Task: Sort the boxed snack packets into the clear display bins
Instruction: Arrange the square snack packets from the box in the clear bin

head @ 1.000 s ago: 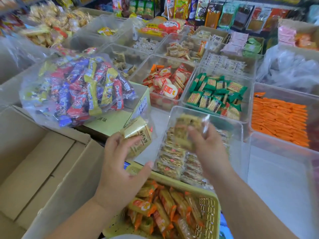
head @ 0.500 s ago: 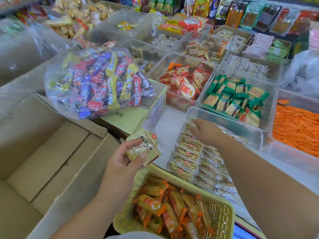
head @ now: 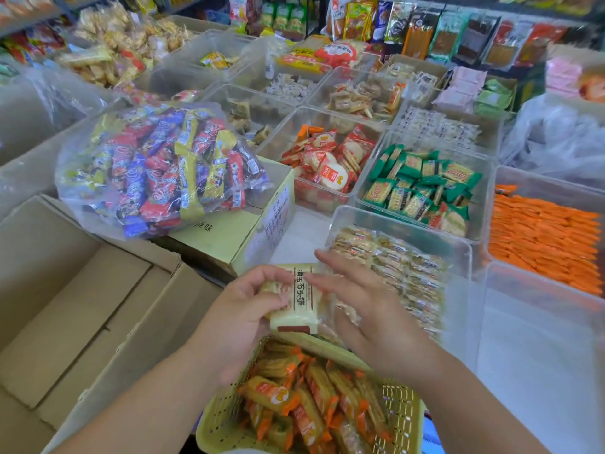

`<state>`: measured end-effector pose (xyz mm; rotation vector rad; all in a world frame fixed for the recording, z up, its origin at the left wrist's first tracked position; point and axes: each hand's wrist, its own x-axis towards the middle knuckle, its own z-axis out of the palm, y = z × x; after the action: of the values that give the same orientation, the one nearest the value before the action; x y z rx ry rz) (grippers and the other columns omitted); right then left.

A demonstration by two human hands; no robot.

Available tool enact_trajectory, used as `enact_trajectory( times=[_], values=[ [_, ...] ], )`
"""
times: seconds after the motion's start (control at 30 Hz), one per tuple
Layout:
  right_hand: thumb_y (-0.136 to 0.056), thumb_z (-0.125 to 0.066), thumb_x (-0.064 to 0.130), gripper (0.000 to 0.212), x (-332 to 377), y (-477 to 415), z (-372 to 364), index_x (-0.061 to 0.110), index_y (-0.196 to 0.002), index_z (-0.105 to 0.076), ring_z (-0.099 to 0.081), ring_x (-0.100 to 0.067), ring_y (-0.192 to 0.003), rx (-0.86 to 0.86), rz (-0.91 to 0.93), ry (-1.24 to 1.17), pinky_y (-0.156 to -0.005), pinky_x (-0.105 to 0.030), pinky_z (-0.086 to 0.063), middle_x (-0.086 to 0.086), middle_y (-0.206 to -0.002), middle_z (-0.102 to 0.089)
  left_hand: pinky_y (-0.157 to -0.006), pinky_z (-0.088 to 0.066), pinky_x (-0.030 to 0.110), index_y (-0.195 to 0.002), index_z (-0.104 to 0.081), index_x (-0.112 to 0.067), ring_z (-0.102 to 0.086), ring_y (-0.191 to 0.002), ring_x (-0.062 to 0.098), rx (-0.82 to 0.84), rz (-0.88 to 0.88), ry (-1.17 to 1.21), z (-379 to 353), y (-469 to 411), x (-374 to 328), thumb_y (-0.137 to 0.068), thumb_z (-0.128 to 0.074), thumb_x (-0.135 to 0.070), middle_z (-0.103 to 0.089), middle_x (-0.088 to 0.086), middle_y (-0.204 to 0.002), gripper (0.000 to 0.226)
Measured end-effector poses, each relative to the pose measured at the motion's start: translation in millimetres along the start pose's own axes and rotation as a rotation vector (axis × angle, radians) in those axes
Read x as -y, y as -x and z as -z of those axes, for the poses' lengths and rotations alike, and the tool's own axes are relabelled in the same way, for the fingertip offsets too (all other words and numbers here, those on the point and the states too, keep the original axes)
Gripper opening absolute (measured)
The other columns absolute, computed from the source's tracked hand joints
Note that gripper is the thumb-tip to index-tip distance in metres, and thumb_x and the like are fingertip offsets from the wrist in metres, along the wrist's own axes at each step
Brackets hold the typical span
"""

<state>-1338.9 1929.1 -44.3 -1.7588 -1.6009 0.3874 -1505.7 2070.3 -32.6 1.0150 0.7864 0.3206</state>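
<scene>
Cream packet (head: 294, 299) gripped by left hand (head: 242, 309), just above yellow basket (head: 226, 424), long axis pointing away from body. Right hand (head: 370, 309) straight-fingered, resting on packet, gripping nothing. Clear bin (head: 402, 224) lies just right; right hand nearer.

a clear bag of red, blue and yellow candy bars (head: 160, 172) lies on a closed yellow carton (head: 226, 239); a yellow slotted basket (head: 404, 409) holding orange-wrapped packets (head: 271, 394) sits nearest the camera; hanging snack packs (head: 415, 34) line the back
</scene>
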Motion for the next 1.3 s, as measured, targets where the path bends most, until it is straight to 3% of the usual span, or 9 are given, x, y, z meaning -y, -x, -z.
enact_trajectory(
  times=[0.17,0.27,0.4,0.5,0.57,0.8,0.93,1.13,1.3],
  values=[
    [-0.079,-0.078,0.005,0.064,-3.4,24.7,12.0,0.031,-0.135,-0.062,-0.030,-0.032,-0.148,-0.031,-0.026,0.222,-0.116,-0.052,-0.031,0.003,-0.153,-0.046,-0.066,-0.060,0.040,-0.119,-0.072,-0.028,-0.072,-0.079,0.026,0.215,0.143,0.038,-21.1,-15.0,2.3,-0.085,-0.069,0.000,-0.074,0.016,-0.098,0.045],
    [-0.086,-0.071,0.014,0.041,-10.6,25.0,24.0,0.016,-0.127,-0.068,-0.051,-0.032,-0.134,-0.092,0.029,0.228,-0.110,-0.046,-0.040,-0.003,-0.133,-0.064,-0.070,-0.054,0.040,-0.129,-0.065,-0.038,-0.070,-0.085,0.025,0.166,0.157,-0.059,-31.6,-27.1,10.9,-0.097,-0.064,-0.036,-0.075,0.012,-0.103,0.033],
    [-0.091,-0.071,0.014,0.031,-33.4,-6.8,51.6,0.006,-0.121,-0.067,-0.068,-0.034,-0.094,-0.201,-0.084,0.316,-0.079,-0.040,-0.057,-0.013,-0.109,-0.070,-0.097,-0.048,0.043,-0.136,-0.054,-0.034,-0.061,-0.116,0.022,-0.175,-0.040,-0.722,-26.0,-54.1,31.3,-0.103,-0.035,-0.061,-0.063,-0.001,-0.127,0.048],
    [-0.093,-0.069,0.014,0.028,-60.9,-45.1,72.9,0.010,-0.120,-0.066,-0.063,-0.030,-0.074,-0.256,-0.203,0.411,-0.062,-0.030,-0.046,-0.011,-0.100,-0.064,-0.116,-0.037,0.042,-0.159,-0.027,-0.026,-0.038,-0.145,0.025,0.021,0.017,-1.234,-11.8,-65.9,47.5,-0.089,-0.057,-0.072,-0.037,0.003,-0.160,0.090],
    [-0.095,-0.063,0.016,0.025,-82.9,-71.0,77.8,0.011,-0.120,-0.064,-0.060,-0.031,-0.077,-0.220,-0.295,0.493,-0.061,-0.029,-0.040,-0.010,-0.100,-0.059,-0.113,-0.039,0.039,-0.163,-0.015,-0.023,-0.038,-0.146,0.025,0.136,0.103,-1.392,-6.6,-71.2,57.7,-0.081,-0.063,-0.077,-0.036,0.002,-0.162,0.109],
    [-0.104,-0.041,0.045,0.026,-125.6,-113.3,27.8,0.023,-0.098,-0.053,-0.059,-0.029,-0.094,0.276,-0.555,0.582,-0.072,-0.039,-0.049,-0.004,-0.096,-0.060,-0.084,-0.053,0.034,-0.144,-0.043,-0.022,-0.062,-0.110,0.020,0.080,0.054,-1.568,-0.3,-83.6,70.5,-0.073,-0.059,-0.085,-0.064,-0.004,-0.122,0.097],
    [-0.100,-0.036,0.064,0.068,-141.5,-109.8,11.9,0.016,-0.148,-0.045,-0.053,-0.032,-0.129,0.458,-0.600,0.368,-0.105,-0.043,-0.044,-0.012,-0.145,-0.054,-0.088,-0.056,0.039,-0.140,-0.049,-0.022,-0.063,-0.103,0.017,0.088,0.085,-1.545,1.9,-88.2,71.4,-0.069,-0.059,-0.087,-0.065,-0.008,-0.114,0.096],
    [-0.103,-0.037,0.057,0.058,-149.5,-111.2,-10.3,0.032,-0.155,-0.030,-0.045,-0.041,-0.134,0.421,-0.651,0.403,-0.109,-0.048,-0.041,-0.019,-0.150,-0.041,-0.085,-0.057,0.038,-0.134,-0.055,-0.022,-0.065,-0.098,0.015,0.043,0.043,-1.560,4.6,-91.0,74.9,-0.065,-0.061,-0.088,-0.069,-0.009,-0.106,0.096],
    [-0.103,-0.028,0.057,0.061,-146.1,-114.4,-35.1,0.025,-0.155,-0.024,-0.043,-0.049,-0.130,0.375,-0.671,0.609,-0.103,-0.055,-0.041,-0.024,-0.148,-0.041,-0.098,-0.053,0.038,-0.159,0.002,-0.038,-0.058,-0.125,0.020,0.067,-0.072,-1.438,5.0,-89.7,80.9,-0.071,-0.066,-0.079,-0.058,-0.004,-0.141,0.119]
  ],
)
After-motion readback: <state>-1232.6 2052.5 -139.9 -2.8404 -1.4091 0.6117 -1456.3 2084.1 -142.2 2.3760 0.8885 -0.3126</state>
